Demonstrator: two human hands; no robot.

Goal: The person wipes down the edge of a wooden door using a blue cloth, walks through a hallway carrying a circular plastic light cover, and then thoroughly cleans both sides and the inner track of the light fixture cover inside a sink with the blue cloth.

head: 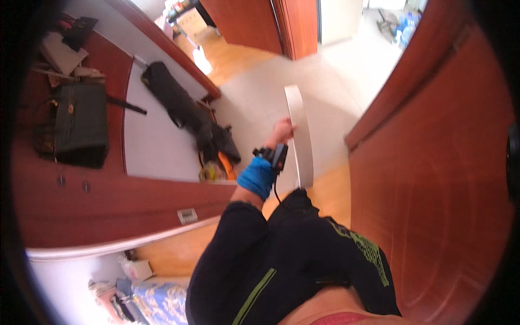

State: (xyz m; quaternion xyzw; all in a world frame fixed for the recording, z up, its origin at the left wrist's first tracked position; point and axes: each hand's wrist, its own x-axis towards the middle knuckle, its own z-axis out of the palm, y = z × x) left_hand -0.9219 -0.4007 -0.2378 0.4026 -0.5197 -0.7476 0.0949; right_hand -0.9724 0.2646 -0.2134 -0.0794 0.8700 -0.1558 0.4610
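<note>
My left hand (283,129) has its fingers closed at the left edge of a long, pale, flat panel (300,142). The panel stands nearly upright in the picture, in front of my body, and its lower end reaches my dark clothing. A blue wristband (256,177) and a small black strapped device (278,156) with a cable sit on my left wrist. My right hand is out of view.
A reddish wooden door (422,195) rises close on the right. On the left, a dark handbag (81,122) rests on a red-brown cabinet (154,199), and a long black bag (174,97) leans beside it. Blue plastic bottles (406,30) stand on pale floor tiles (260,93) beyond.
</note>
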